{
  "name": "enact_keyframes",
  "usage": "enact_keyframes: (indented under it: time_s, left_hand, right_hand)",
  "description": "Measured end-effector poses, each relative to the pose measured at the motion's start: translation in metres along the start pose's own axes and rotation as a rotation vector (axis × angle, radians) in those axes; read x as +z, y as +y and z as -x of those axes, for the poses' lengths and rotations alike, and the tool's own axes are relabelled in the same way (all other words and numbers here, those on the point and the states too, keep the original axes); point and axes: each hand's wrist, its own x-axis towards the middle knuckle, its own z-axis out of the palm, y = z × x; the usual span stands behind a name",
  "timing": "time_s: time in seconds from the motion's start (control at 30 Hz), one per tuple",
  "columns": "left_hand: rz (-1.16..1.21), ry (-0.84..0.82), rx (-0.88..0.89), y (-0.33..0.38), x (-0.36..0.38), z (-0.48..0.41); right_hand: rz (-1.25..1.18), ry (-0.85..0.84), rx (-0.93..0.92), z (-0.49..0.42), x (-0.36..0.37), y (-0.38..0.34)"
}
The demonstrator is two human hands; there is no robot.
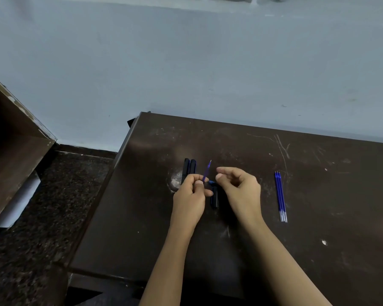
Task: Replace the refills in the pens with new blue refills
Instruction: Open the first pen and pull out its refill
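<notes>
Left hand (pixel 191 188) pinches refill (pixel 207 171), tip pointing away, slightly right.

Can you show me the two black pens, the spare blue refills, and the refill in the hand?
pens (pixel 193 167): head view, upper body of the right pen.
spare refills (pixel 280 196): head view, middle of the bundle.
held refill (pixel 207 171): head view, blue shaft above the left hand (pixel 191 191).

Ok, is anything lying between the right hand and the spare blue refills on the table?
Nothing visible. Only bare, scratched tabletop separates the right hand from the three blue refills lying to its right. The black pens lie on its other side.
</notes>
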Motion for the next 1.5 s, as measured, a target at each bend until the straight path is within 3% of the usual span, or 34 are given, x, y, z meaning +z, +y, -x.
enact_keyframes:
  time_s: [0.1, 0.2, 0.4, 0.5, 0.63, 0.73, 1.13, 1.5]
  left_hand:
    - [-0.021, -0.040, 0.021, 0.001, 0.002, 0.001]
    - [-0.020, -0.049, 0.028, 0.000, 0.003, 0.002]
    - [0.049, -0.019, 0.058, 0.003, 0.001, 0.002]
    - [0.066, 0.014, 0.063, 0.003, -0.001, 0.001]
    - [0.048, 0.010, 0.052, 0.003, -0.002, 0.001]
    - [0.046, -0.009, 0.040, 0.005, -0.001, 0.003]
    - [0.035, -0.003, 0.062, 0.003, -0.001, 0.001]
    - [0.013, -0.022, 0.058, 0.004, -0.001, 0.002]
  right_hand:
    - [-0.347, -0.136, 0.224, 0.009, 0.009, -0.014]
    - [-0.514, -0.177, 0.364, 0.009, 0.016, -0.021]
    - [-0.586, -0.148, 0.354, -0.048, 0.006, -0.059]
    - [-0.419, -0.128, 0.204, -0.094, 0.011, -0.071]
    - [0.259, -0.168, -0.100, -0.138, 0.034, -0.053]
    - [0.492, -0.217, -0.191, -0.146, 0.047, -0.028]
    - [0.618, -0.147, -0.339, -0.133, 0.063, 0.004]
    - [0.635, -0.147, -0.356, -0.135, 0.061, 0.003]
